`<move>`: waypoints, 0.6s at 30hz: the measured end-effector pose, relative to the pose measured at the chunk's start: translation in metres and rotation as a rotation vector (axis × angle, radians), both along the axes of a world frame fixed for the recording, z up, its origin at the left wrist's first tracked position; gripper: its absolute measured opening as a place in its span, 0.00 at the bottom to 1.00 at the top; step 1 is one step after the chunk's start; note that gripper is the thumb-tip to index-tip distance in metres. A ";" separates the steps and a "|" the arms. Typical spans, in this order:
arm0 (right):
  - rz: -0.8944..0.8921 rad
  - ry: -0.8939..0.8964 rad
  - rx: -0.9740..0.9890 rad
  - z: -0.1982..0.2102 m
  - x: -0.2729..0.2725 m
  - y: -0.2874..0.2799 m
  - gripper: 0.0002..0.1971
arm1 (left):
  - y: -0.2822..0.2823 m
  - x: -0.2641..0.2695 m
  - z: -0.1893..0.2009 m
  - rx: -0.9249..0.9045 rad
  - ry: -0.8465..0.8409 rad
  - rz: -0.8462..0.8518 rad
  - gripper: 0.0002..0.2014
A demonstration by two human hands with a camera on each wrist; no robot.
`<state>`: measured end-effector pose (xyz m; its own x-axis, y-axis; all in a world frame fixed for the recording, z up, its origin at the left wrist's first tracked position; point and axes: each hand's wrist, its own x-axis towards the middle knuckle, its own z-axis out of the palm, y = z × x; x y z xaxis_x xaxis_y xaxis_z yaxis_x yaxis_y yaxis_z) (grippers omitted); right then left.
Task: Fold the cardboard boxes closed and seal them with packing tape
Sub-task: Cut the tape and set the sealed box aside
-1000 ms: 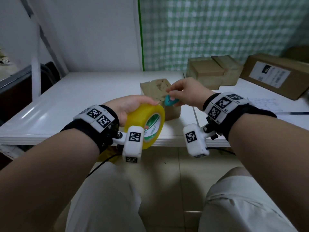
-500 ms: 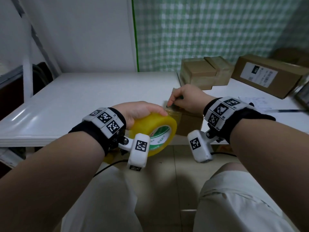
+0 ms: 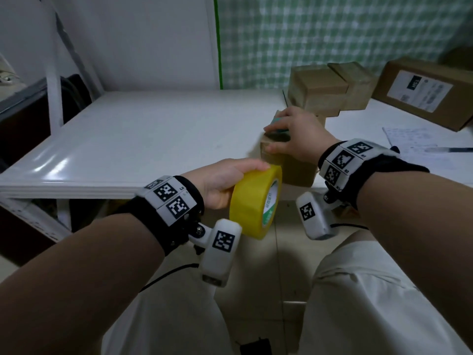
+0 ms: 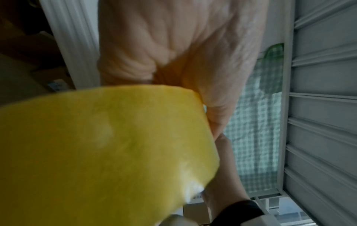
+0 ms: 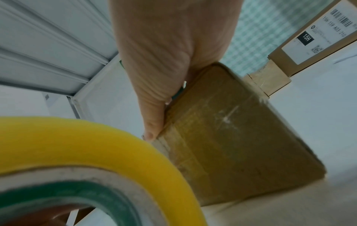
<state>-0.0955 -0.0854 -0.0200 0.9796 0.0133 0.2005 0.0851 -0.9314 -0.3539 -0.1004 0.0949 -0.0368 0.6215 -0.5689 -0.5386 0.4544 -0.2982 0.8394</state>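
Observation:
A yellow roll of packing tape (image 3: 252, 201) hangs just off the table's front edge, gripped by my left hand (image 3: 225, 180) with the thumb over its rim. The roll fills the left wrist view (image 4: 106, 152). A small brown cardboard box (image 3: 297, 172) stands at the table's front edge, right behind the roll. My right hand (image 3: 299, 134) lies over its top and holds a small teal tool (image 3: 277, 121) under the fingers. Its thumb (image 5: 152, 126) presses along the box's taped near edge (image 5: 231, 137).
Two taped cardboard boxes (image 3: 320, 93) stand behind the small one, and a long labelled box (image 3: 425, 93) lies at the far right. A sheet of paper (image 3: 409, 139) and a pen (image 3: 450, 149) lie on the white table (image 3: 153, 137). My knees are below the table edge.
My right hand went from pinching the teal tool beside the roll to lying flat over the box top. The left hand brought the roll lower and close to the box's front.

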 end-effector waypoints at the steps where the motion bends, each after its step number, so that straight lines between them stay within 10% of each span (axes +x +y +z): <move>1: -0.007 0.000 0.004 0.000 0.000 0.000 0.25 | 0.000 0.000 -0.001 -0.007 0.013 0.002 0.17; 18: -0.009 -0.016 0.259 0.022 -0.009 -0.002 0.19 | -0.013 0.000 -0.007 -0.004 -0.053 0.143 0.03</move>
